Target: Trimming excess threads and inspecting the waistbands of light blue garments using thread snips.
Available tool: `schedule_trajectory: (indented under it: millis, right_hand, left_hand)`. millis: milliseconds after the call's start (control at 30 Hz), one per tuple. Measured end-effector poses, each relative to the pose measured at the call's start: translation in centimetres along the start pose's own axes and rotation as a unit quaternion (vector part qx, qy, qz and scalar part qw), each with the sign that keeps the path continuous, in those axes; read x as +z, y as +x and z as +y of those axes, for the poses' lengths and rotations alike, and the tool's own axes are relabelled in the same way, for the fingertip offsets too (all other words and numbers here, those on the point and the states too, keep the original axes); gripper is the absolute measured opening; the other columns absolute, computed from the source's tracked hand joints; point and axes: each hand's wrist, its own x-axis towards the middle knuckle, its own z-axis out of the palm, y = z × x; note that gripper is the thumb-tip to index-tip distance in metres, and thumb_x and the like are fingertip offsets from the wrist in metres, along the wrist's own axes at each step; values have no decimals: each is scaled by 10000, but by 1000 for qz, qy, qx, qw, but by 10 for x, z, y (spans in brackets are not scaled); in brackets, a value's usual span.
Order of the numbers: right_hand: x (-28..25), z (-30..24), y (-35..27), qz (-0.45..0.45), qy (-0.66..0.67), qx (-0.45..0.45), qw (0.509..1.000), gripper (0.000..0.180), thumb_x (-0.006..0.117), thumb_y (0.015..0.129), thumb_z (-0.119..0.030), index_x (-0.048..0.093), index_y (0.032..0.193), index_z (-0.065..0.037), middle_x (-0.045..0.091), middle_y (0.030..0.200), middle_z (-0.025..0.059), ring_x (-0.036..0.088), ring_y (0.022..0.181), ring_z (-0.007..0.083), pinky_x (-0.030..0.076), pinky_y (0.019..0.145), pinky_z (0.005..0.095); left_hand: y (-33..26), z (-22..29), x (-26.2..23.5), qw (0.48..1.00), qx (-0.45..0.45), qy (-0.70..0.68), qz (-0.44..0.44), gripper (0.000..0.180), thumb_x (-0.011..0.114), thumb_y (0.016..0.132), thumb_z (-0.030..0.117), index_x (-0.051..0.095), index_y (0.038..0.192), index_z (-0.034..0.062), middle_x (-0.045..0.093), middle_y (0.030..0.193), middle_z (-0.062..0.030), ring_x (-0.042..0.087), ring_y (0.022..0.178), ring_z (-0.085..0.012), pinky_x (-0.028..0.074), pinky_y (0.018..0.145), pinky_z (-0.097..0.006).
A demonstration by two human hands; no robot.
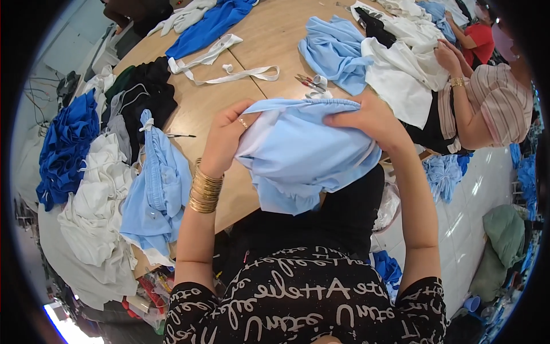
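Both my hands hold a light blue garment (pixel 309 152) with a gathered elastic edge along its top, stretched out over the near edge of the table. My left hand (pixel 229 135) grips its left end, fingers curled behind the cloth. At the other end, my right hand (pixel 372 123) pinches the gathered edge, thumb lying over the front. Loose folds of the cloth hang down above my lap. Just beyond the garment lie small red-handled snips (pixel 311 83) and a little roll of white tape (pixel 321 82).
A white strip (pixel 229 71) curls across the wooden table (pixel 269 34). To the left are piled another light blue garment (pixel 154 183), white cloth (pixel 94 195) and dark blue ruffled cloth (pixel 71 149). Light blue cloth (pixel 332 49) lies far right, near a co-worker handling white cloth (pixel 401 74).
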Motion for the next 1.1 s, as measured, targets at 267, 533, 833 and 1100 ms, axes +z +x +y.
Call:
schedule_trajectory:
  millis: [267,533,833,1100]
  right_hand:
    - [8,15,-6,-96,329,60,937,494,686,671,-168,521,1105,2,595,983,78,562,875,140,456,771,265]
    - [15,5,-5,-139,214,30,966,618,723,614,-185,497,1155,13,580,1049,97,550,937,155,423,837,256]
    - [15,0,-7,-160,143,44,976,459,759,587,-106,615,994,49,644,893,81,579,797,137,438,773,235]
    - [16,2,-9,-164,147,19,975,410,753,578,-59,623,960,11,632,842,35,556,783,103,419,762,216]
  left_hand:
    - [-8,11,14,998,-19,-31,48,195,530,866,153,615,933,-9,603,819,1,540,726,-53,426,650,-184]
    - [-9,13,14,977,-37,-206,42,251,533,871,214,581,998,3,606,864,-36,566,759,-95,444,683,-211]
    - [-10,21,19,981,-32,-186,51,242,513,906,280,584,886,49,571,777,24,521,687,-46,428,636,-194]
    - [-13,20,21,981,-15,-185,53,261,505,911,294,584,865,50,566,760,28,515,672,-42,431,619,-192]
